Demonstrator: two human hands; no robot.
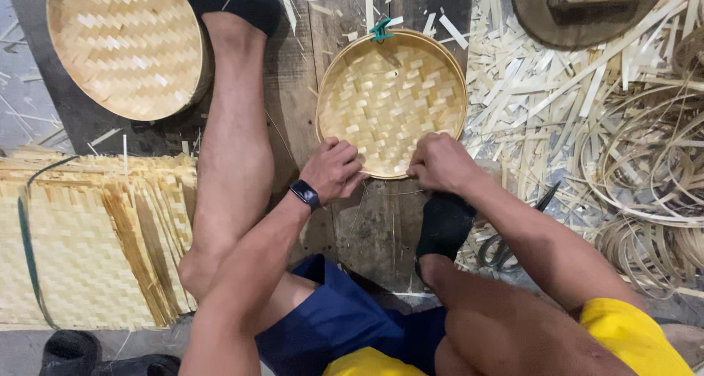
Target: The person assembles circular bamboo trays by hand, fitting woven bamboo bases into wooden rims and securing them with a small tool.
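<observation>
A round woven bamboo basket [392, 90] lies on the dark wooden floor in front of me, with a small green clip [380, 30] on its far rim. My left hand [334, 169] is closed on the near rim at the left. My right hand [440, 162] is closed on the near rim at the right. A black watch [304, 193] is on my left wrist. Thin strands run from the rim between my hands. My black-socked right foot [444, 226] rests just below the basket.
A second woven basket [125, 46] lies at the top left. Flat woven bamboo mats [88, 237] are stacked at the left. Loose bamboo strips [543, 90] and coiled bamboo hoops [645, 178] cover the right side. Scissors [506, 240] lie by my right forearm. My left leg [235, 141] stretches forward.
</observation>
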